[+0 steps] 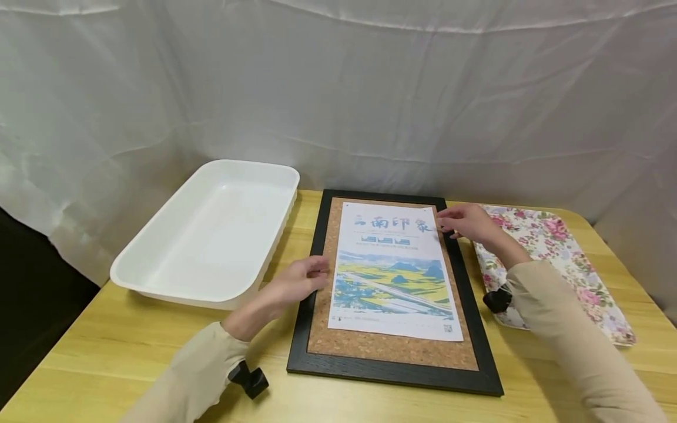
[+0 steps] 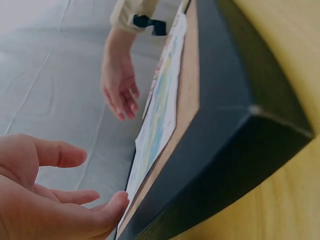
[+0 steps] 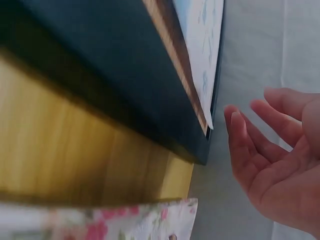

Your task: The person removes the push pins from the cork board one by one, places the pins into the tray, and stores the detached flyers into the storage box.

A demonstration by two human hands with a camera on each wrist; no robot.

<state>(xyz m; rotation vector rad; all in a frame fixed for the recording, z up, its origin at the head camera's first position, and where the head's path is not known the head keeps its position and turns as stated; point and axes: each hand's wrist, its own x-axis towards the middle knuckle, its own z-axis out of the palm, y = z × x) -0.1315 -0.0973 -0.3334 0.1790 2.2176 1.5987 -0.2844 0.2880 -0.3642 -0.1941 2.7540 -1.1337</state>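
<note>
A printed poster with blue lettering and a yellow-green landscape lies on a cork board with a black frame. Small dark dots show at the poster's two top corners. My left hand is over the frame's left side, fingers loosely bent, nothing between them; in the left wrist view its fingertips are close to the paper's edge. Near the poster's upper right corner is my right hand, its relaxed fingers holding nothing. From the right wrist view, those fingers stand apart from the paper.
A deep white tray stands left of the board on the wooden table. To the right, partly behind my right forearm, is a flower-patterned tray. A grey-white curtain hangs along the back.
</note>
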